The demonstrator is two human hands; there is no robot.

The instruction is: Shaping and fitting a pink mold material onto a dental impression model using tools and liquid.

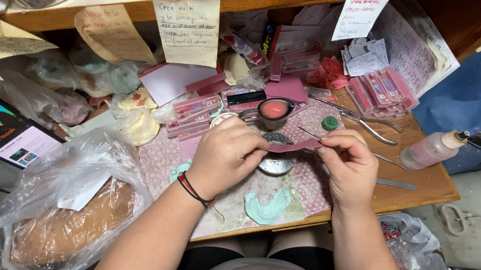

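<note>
Nearest, at the table's near edge, lies a pale green horseshoe-shaped mould [268, 206] on the patterned cloth [305, 184]. Just beyond it, both hands meet over a small round metal dish [275, 164]. The left hand [225, 156] pinches one end of a thin pink wax strip [293, 146] between thumb and fingers; the right hand [351, 162] is closed on the other end. The strip sags in a soft curve between them, so it likely is light, pliable and easily torn or dented; holding it by the ends with fingertips seems wise. Farther off stand a small cup of pink material [274, 109], metal pliers [365, 122] and a squeeze bottle [434, 148] to the right.
</note>
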